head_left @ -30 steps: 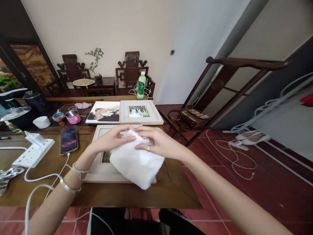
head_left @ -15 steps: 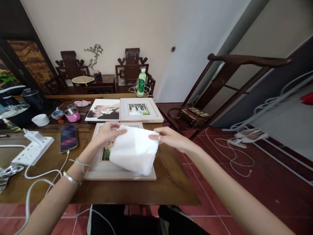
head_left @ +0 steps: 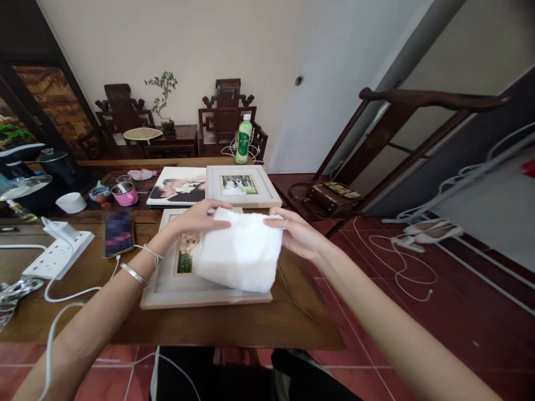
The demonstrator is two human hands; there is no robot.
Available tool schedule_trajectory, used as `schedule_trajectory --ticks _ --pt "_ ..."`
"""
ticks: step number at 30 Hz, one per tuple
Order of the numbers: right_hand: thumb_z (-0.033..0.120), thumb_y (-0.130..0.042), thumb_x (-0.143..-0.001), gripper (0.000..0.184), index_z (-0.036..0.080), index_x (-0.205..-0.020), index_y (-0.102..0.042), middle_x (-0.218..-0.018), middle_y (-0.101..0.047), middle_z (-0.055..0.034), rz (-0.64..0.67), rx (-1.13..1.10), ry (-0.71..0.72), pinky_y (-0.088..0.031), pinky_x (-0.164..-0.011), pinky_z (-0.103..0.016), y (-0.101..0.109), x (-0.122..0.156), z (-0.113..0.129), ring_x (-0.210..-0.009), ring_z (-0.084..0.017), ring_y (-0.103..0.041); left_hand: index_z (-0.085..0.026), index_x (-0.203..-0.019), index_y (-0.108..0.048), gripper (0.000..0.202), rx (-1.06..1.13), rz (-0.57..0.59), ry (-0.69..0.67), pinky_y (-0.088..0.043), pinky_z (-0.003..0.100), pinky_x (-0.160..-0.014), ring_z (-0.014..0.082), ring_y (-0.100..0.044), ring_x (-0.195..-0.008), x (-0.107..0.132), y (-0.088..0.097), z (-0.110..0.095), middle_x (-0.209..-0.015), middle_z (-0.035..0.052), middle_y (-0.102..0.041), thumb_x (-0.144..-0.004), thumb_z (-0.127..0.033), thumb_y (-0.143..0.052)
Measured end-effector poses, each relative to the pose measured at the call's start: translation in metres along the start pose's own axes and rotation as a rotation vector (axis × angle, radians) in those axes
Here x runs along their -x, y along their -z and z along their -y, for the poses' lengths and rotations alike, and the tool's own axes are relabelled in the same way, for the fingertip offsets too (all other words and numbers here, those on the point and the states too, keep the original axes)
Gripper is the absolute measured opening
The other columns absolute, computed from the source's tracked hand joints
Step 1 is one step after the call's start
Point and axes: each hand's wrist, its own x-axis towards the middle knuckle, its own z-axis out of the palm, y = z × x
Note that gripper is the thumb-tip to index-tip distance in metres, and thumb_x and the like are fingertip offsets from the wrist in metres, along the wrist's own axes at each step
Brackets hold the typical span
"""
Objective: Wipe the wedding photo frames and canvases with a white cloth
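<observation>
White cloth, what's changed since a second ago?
The white cloth, bunched at its top earlier, is spread flatter and no longer covers the near edge of the frame beneath. The right hand moved right, away from the left hand; both still hold it. The frame and green bottle stayed put.

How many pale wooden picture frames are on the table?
2: the near frame, partly hidden by the white cloth; the far frame, just beyond it. More could be hidden.
</observation>
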Motion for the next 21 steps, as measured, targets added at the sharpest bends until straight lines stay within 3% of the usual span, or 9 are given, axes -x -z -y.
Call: schedule_trajectory --ticks 3,6,8,12,15,18,21 --pt "0.037 -0.076 -0.067 0.036 0.021 -0.067 -0.044 -0.062 -0.046 0.0077 0.011 -0.018 0.067 -0.03 -0.051 -0.021 -0.001 0.002 -0.002 -0.057 -0.01 -0.043 -0.017 -0.113 -0.063 0.045 -0.011 0.079 -0.067 -0.038 0.039 -0.1 0.0267 -0.054 -0.116 -0.004 0.002 -0.011 -0.126 0.0105 -0.06 -0.072 -0.036 -0.064" --pt "0.043 -0.074 -0.071 0.033 0.024 -0.081 -0.05 -0.07 -0.053 0.0073 -0.067 0.029 0.115 -0.036 -0.054 -0.021 -0.004 0.002 -0.009 -0.063 -0.011 -0.05 -0.013 -0.111 -0.064 0.044 -0.001 0.049 -0.047 -0.043 0.036 -0.093 0.0248 -0.059 -0.105 -0.005 0.002 -0.012 -0.116 0.0114 -0.065 -0.072 -0.034 -0.062" --pt "0.045 -0.075 -0.069 0.044 0.026 -0.099 -0.051 -0.08 -0.061 0.0047 -0.063 0.085 0.038 -0.044 -0.064 -0.026 -0.005 0.005 -0.012 -0.074 -0.015 -0.059 -0.012 -0.107 -0.065 0.041 -0.025 0.029 0.03 -0.045 0.035 -0.087 0.0241 -0.062 -0.097 -0.004 0.001 -0.004 -0.108 0.0112 -0.067 -0.074 -0.035 -0.059" --pt "0.041 -0.08 -0.065 0.076 0.025 -0.126 -0.037 -0.087 -0.07 -0.0032 0.053 0.294 -0.145 -0.049 -0.076 -0.037 -0.007 0.025 -0.018 -0.082 -0.023 -0.065 -0.011 -0.101 -0.065 0.037 -0.081 0.022 0.13 -0.047 0.033 -0.08 0.0249 -0.062 -0.092 -0.001 -0.007 0.014 -0.102 0.0112 -0.069 -0.079 -0.038 -0.051" --pt "0.038 -0.076 -0.071 0.082 0.028 -0.135 -0.026 -0.093 -0.07 -0.0047 0.024 0.352 -0.015 -0.05 -0.076 -0.039 -0.014 0.047 -0.029 -0.086 -0.024 -0.065 -0.013 -0.104 -0.061 0.035 -0.128 -0.033 0.099 -0.045 0.035 -0.086 0.0261 -0.06 -0.1 -0.001 -0.015 0.021 -0.112 0.0128 -0.066 -0.082 -0.035 -0.046" --pt "0.04 -0.065 -0.081 0.068 0.03 -0.134 -0.024 -0.104 -0.067 -0.0057 -0.038 0.259 0.149 -0.05 -0.07 -0.033 -0.025 0.065 -0.046 -0.085 -0.021 -0.064 -0.014 -0.098 -0.06 0.028 -0.229 -0.065 0.063 -0.044 0.037 -0.087 0.0262 -0.06 -0.097 -0.004 -0.023 0.024 -0.105 0.0131 -0.066 -0.085 -0.031 -0.041" --pt "0.041 -0.061 -0.084 0.055 0.03 -0.127 -0.028 -0.104 -0.064 -0.0044 -0.11 0.147 0.206 -0.049 -0.064 -0.029 -0.033 0.075 -0.062 -0.078 -0.018 -0.064 -0.015 -0.095 -0.057 0.023 -0.306 -0.062 0.037 -0.045 0.037 -0.084 0.0253 -0.061 -0.093 -0.007 -0.029 0.027 -0.1 0.0123 -0.066 -0.086 -0.025 -0.039"
